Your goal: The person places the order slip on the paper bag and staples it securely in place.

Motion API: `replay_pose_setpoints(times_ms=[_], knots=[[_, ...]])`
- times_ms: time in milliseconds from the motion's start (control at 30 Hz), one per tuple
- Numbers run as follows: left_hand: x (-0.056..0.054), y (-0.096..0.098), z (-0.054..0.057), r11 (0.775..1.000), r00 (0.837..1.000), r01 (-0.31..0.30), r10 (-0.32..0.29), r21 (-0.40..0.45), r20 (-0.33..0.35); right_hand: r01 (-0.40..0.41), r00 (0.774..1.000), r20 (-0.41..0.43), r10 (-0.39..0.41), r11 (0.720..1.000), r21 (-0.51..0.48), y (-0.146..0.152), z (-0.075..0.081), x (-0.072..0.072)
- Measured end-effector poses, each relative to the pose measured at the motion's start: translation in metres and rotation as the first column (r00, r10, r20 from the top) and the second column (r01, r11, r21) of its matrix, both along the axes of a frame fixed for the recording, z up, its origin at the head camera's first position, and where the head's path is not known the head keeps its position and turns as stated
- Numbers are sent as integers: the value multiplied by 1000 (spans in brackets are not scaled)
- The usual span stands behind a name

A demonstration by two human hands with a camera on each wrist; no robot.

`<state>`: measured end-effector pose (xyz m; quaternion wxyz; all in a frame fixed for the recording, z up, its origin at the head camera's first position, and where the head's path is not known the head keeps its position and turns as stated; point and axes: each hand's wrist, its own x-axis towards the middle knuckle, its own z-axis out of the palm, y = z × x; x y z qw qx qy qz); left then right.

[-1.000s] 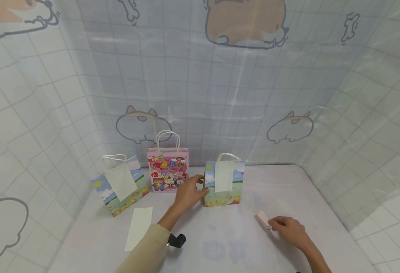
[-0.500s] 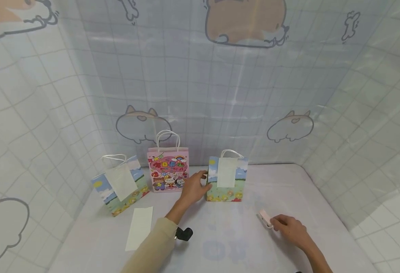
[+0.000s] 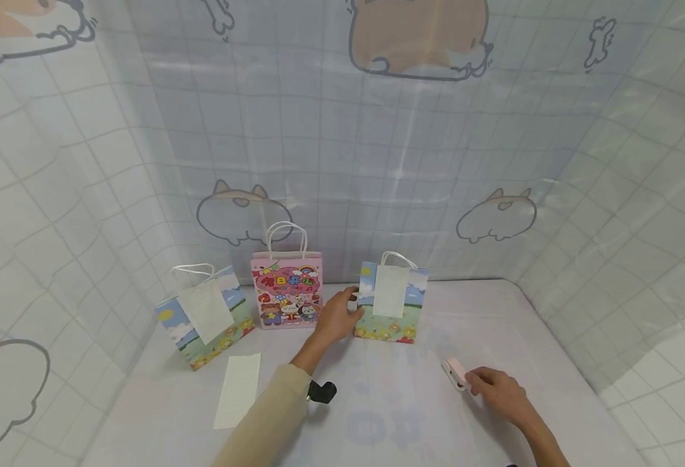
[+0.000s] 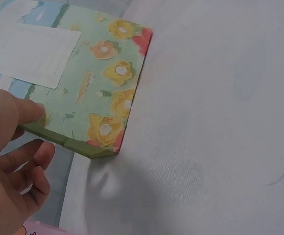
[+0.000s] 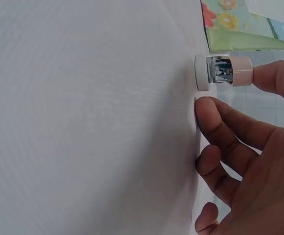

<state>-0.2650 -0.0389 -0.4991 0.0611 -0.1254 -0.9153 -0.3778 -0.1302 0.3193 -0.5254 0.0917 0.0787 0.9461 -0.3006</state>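
My left hand (image 3: 338, 315) grips the left side edge of a small paper gift bag (image 4: 83, 93) with sky and flower print. Its thumb lies on the front face, as the left wrist view shows, and the other fingers curl beside the olive side panel. A blank white paper slip (image 3: 390, 290) hangs on the bag's front, below white handles. Nearer the front right, a pink and white stapler (image 5: 225, 71) sits on its white base. My right hand (image 3: 499, 392) has its thumb touching the pink top, the other fingers loosely bent close to the table, below the stapler in the right wrist view.
A pink cartoon gift bag (image 3: 287, 290) stands left of my left hand. Farther left is another landscape bag (image 3: 192, 353), turned at an angle with a white slip on it. A white paper strip (image 3: 238, 390) lies at front left. Patterned sheeting (image 3: 342, 162) walls the back and sides.
My left hand has pushed the bag back and to the right. The stapler has tilted onto its base, and my right hand has shifted slightly right with it.
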Motion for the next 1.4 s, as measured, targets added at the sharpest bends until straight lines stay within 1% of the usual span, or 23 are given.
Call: replay_pose_setpoints(times_ms=[233,400,533,633,767,900,1033,1133,1267,1333,1400], knots=[[-1,2,4,1000,999,-14,13,22,42,5,1000,-8,-5,1000,-3,1,0,0],[-4,4,5,999,999,-22,20,31,34,10,1000,-3,-10,1000,-5,0,0,0],[-6,6,4,999,998,-34,32,36,49,22,1000,6,-22,1000,-12,0,-1,0],[-7,7,4,999,998,-39,36,38,60,21,1000,4,-21,1000,-15,1,-1,0],[-4,7,6,998,997,-37,33,50,70,14,1000,-5,-14,1000,-15,1,0,1],[-1,5,5,997,998,-30,26,65,64,13,1000,-6,-13,1000,-20,0,0,1],[3,0,0,998,999,-17,14,65,39,0,1000,-15,0,1000,-17,0,0,1],[7,-5,-2,999,1000,-10,10,47,9,-7,1000,-30,7,1000,-11,2,1,0],[15,-12,-2,1000,999,4,-4,23,-32,-22,997,-68,21,1000,-6,5,7,-3],[21,-17,-3,999,999,25,-23,34,-45,-30,995,-98,29,999,-10,6,11,-4],[28,-22,-4,998,998,40,-38,51,-41,-48,989,-142,45,999,-18,6,15,-6]])
